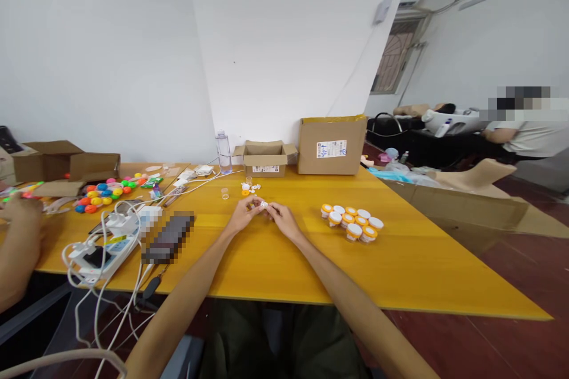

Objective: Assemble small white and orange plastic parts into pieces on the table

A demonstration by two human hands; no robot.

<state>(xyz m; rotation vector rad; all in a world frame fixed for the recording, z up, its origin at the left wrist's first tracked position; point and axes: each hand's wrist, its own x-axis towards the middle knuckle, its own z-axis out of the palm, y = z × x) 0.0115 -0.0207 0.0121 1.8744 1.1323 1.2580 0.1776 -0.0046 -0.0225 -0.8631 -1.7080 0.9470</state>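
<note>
My left hand (242, 215) and my right hand (284, 218) meet above the middle of the table, fingers closed from both sides on a small white piece (264, 205); its exact kind is too small to tell. Just beyond the fingers lie several loose white parts (254, 189) and an orange ring-like part (245, 193). A clear little cup (224, 193) stands to the left of them. To the right of my right hand sits a cluster of small round containers with white or orange lids (354, 230).
Behind stand an open small carton (265, 171) and a larger box (331, 160), with a water bottle (223, 154) beside. On the left are a power strip (120, 251) with tangled cables, a dark phone-like device (169, 237), colourful balls (104, 192) and another person's arm (20, 243).
</note>
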